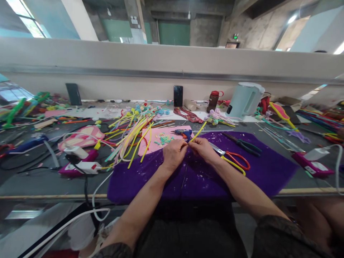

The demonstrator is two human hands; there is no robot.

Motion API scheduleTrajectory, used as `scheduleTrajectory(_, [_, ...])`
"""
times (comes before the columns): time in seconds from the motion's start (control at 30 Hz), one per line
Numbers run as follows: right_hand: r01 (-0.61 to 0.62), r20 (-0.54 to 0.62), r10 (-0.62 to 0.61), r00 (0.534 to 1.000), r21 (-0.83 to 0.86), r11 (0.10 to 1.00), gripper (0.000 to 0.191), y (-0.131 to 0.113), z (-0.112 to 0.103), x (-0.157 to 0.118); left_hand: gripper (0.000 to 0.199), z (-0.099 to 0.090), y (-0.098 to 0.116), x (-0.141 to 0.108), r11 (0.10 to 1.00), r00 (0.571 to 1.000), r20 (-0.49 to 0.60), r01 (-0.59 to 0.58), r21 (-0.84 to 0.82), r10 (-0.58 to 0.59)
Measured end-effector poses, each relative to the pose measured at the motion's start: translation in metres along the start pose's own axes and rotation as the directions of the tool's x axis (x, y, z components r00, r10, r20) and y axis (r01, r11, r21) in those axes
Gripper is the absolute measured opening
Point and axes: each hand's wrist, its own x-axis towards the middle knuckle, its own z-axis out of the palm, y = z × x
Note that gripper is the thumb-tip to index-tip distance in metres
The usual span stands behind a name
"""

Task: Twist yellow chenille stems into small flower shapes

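My left hand [175,152] and my right hand [202,148] meet above the purple cloth [161,186], fingertips pinched together. A yellow pipe cleaner [200,130] slants up and right from between them, and its lower end goes into the closed fingers, where the detail is hidden. Just behind the hands, a blue glue gun [185,134] lies on a pink sheet [143,148] with small green and yellow cut pieces [163,139]. Right of my right hand are scissors [236,160] with red and yellow handles, and dark pliers [244,144].
A bundle of pipe cleaners [137,132] fans out at left. Power strips [77,168] with cables sit left, and another power strip [313,166] right. Along the back stand a phone [178,96], a brown bottle [213,102] and a pale kettle [245,100].
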Motion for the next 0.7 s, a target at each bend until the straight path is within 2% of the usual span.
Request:
scheduleTrajectory(0.07, [-0.001, -0.016, 0.001, 1.0, 0.008, 1.0, 0.025, 0.002, 0.001, 0.001, 0.013, 0.0, -0.001, 0.0, 1.0, 1.0, 0.008, 0.019, -0.011, -0.019])
scheduleTrajectory(0.17, [0.037, -0.047, -0.04, 0.998, -0.059, 0.998, 0.024, 0.004, -0.001, 0.001, 0.013, 0.0, -0.004, 0.002, 0.978, 0.991, 0.076, 0.122, -0.17, -0.11])
scheduleTrajectory(0.27, [0.083, -0.064, -0.091, 0.994, -0.113, 0.99, 0.025, 0.004, -0.003, 0.001, 0.016, -0.001, -0.007, 0.005, 0.902, 0.966, 0.171, 0.242, -0.358, -0.191])
scheduleTrajectory(0.37, [0.095, -0.06, -0.102, 0.993, -0.112, 0.989, 0.026, 0.003, -0.004, 0.001, 0.016, -0.001, -0.009, 0.008, 0.822, 0.939, 0.247, 0.332, -0.462, -0.24])
scheduleTrajectory(0.47, [0.108, -0.037, -0.111, 0.993, -0.063, 0.992, 0.024, -0.002, -0.005, -0.001, 0.018, -0.002, -0.009, 0.01, 0.7, 0.899, 0.324, 0.434, -0.567, -0.295])
scheduleTrajectory(0.57, [0.139, 0.021, -0.139, 0.99, 0.021, 0.99, 0.023, -0.008, -0.005, -0.004, 0.023, -0.003, -0.008, 0.011, 0.526, 0.847, 0.409, 0.532, -0.664, -0.34])
scheduleTrajectory(0.7, [0.12, 0.094, -0.131, 0.987, 0.116, 0.986, 0.026, -0.009, -0.008, -0.004, 0.027, -0.007, -0.008, 0.011, 0.326, 0.77, 0.548, 0.637, -0.699, -0.327])
